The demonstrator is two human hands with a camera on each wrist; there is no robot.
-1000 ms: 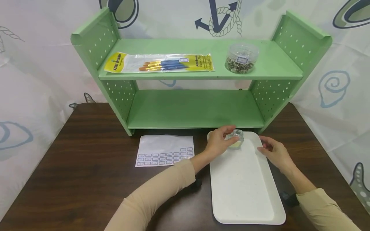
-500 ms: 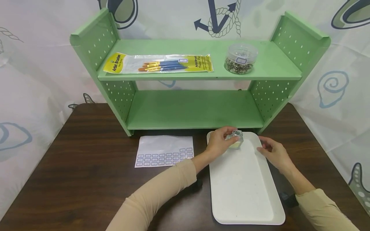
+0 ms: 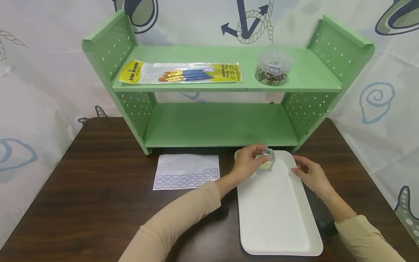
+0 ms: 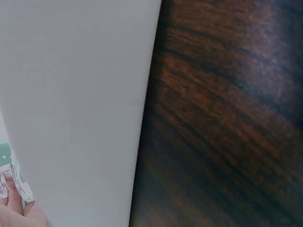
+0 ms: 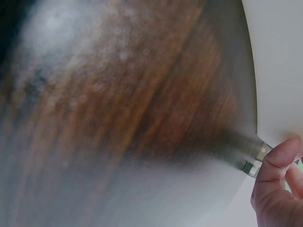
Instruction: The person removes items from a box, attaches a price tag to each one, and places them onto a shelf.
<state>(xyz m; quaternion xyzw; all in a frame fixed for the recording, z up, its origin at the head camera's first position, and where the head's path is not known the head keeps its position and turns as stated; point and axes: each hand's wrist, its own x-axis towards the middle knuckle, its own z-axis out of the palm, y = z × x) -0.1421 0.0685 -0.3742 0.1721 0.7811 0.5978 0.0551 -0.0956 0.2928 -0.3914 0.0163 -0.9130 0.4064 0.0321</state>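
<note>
At the far end of the white tray, my left hand grips a small clear boxy container with a pale yellow patch on its side and a rounded top. Thumb and fingers close on it from the left, covering part of it. In the left wrist view the hand shows only at the lower left corner, beside the clear container. My right hand pinches the tray's right rim near the far corner. The right wrist view has its thumb against the tray wall.
A green two-tier shelf stands just behind the tray. Its upper tier holds a paintbrush pack and a clear jar of small metal pieces. A sheet of small labels lies left of the tray on the dark wooden table.
</note>
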